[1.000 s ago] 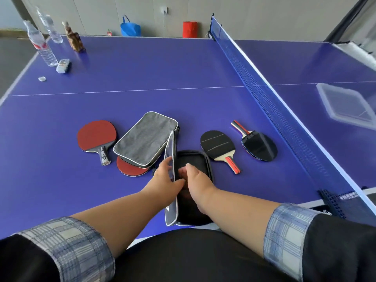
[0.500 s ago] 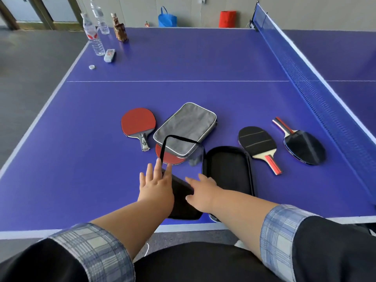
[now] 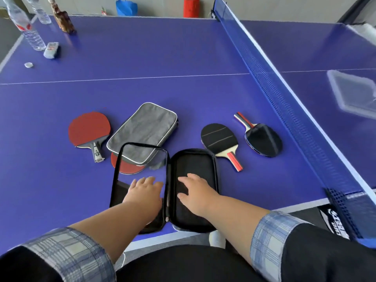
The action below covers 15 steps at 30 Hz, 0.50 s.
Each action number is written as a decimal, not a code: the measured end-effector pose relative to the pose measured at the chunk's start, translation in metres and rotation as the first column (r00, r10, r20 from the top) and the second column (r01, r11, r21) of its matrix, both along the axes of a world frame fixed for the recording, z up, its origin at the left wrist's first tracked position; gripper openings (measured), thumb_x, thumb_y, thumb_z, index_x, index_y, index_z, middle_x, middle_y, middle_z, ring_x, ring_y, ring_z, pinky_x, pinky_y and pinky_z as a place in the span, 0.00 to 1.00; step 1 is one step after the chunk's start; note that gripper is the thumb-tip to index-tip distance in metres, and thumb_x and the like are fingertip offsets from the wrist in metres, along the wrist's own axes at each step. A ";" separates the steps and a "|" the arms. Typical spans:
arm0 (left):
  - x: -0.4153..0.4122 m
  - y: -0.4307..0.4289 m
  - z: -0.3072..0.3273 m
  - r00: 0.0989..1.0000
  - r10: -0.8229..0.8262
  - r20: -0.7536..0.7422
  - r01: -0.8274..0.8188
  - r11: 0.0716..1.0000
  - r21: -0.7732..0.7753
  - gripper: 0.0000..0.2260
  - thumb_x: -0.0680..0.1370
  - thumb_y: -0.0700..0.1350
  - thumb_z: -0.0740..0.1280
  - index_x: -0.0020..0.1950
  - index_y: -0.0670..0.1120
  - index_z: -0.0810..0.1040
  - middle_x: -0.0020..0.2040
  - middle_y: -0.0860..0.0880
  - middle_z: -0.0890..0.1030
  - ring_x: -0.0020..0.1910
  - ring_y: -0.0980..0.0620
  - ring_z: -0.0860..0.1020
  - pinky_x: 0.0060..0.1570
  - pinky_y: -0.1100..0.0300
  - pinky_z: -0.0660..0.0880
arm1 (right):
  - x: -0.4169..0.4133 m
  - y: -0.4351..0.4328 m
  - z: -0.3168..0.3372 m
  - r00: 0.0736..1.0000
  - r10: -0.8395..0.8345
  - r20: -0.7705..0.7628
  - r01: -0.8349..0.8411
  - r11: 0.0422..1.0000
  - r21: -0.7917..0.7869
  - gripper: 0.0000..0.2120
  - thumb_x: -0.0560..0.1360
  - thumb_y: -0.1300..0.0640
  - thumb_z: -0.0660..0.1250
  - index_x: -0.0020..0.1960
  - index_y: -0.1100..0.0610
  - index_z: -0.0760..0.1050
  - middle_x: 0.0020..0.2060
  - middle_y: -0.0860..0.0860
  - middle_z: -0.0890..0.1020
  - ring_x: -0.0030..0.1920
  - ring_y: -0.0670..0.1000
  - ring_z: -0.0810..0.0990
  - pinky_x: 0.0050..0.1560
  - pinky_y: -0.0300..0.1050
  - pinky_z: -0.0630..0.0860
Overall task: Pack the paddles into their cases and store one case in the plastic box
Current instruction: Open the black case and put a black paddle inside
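I am pressing my left hand (image 3: 144, 191) flat, fingers spread, on the see-through lid half of the open black paddle case (image 3: 194, 192), and I am laying my right hand (image 3: 195, 192) flat, fingers spread too, inside its black padded half. Neither hand is pinching or gripping anything. The case is lying opened like a book at the near edge of the blue table tennis table (image 3: 142, 58), with its near end reaching just past that edge.

Just beyond the case's lid, a grey paddle case (image 3: 142, 132) is lying closed and tilted, and it is resting on top of a red paddle (image 3: 127, 166), of which only part of the blade is showing, seen through the clear lid. To the left of the grey case a second red paddle (image 3: 89, 129) is lying face up, handle pointing toward me. To the right of the open case a black paddle (image 3: 218, 138) with a red-tipped handle is lying just beside the padded half, and another black paddle (image 3: 263, 139) is lying near it, closer to the net (image 3: 284, 94).

Past the net, well apart from the case, the clear plastic box (image 3: 354, 92) is sitting on the far half of the table.
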<state>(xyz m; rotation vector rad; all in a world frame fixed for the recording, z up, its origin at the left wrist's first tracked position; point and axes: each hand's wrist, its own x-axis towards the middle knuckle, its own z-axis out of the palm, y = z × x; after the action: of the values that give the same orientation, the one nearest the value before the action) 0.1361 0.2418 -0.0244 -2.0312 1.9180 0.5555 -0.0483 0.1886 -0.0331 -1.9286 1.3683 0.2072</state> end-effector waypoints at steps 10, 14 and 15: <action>-0.125 -0.134 0.010 0.805 0.317 -0.502 -0.346 0.937 0.037 0.26 0.79 0.49 0.61 0.77 0.52 0.61 0.75 0.48 0.67 0.64 0.47 0.75 0.54 0.55 0.74 | -0.123 -0.120 0.004 0.894 -0.434 0.112 0.447 0.882 -0.148 0.11 0.78 0.51 0.64 0.59 0.49 0.77 0.60 0.50 0.76 0.59 0.57 0.75 0.55 0.50 0.76; -0.156 -0.194 0.002 0.590 0.533 -0.607 -0.546 0.817 0.187 0.29 0.78 0.47 0.61 0.79 0.50 0.57 0.63 0.49 0.74 0.38 0.52 0.78 0.30 0.61 0.70 | -0.146 -0.174 -0.007 0.787 -0.577 0.221 0.598 0.800 -0.043 0.20 0.80 0.53 0.62 0.71 0.50 0.73 0.67 0.49 0.75 0.56 0.49 0.75 0.49 0.39 0.69; -0.160 -0.206 -0.001 0.547 0.573 -0.610 -0.584 0.784 0.212 0.30 0.77 0.46 0.62 0.78 0.49 0.58 0.59 0.49 0.76 0.39 0.52 0.78 0.31 0.61 0.69 | -0.149 -0.187 -0.010 0.784 -0.581 0.221 0.599 0.801 -0.019 0.21 0.80 0.53 0.61 0.72 0.50 0.71 0.69 0.50 0.74 0.56 0.49 0.74 0.52 0.40 0.67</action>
<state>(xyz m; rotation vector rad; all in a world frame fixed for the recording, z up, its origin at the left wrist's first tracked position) -0.0241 0.0358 -0.0256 -2.7364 1.4331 1.6074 -0.1969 0.0018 -0.0427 -1.4380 1.7829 -0.3583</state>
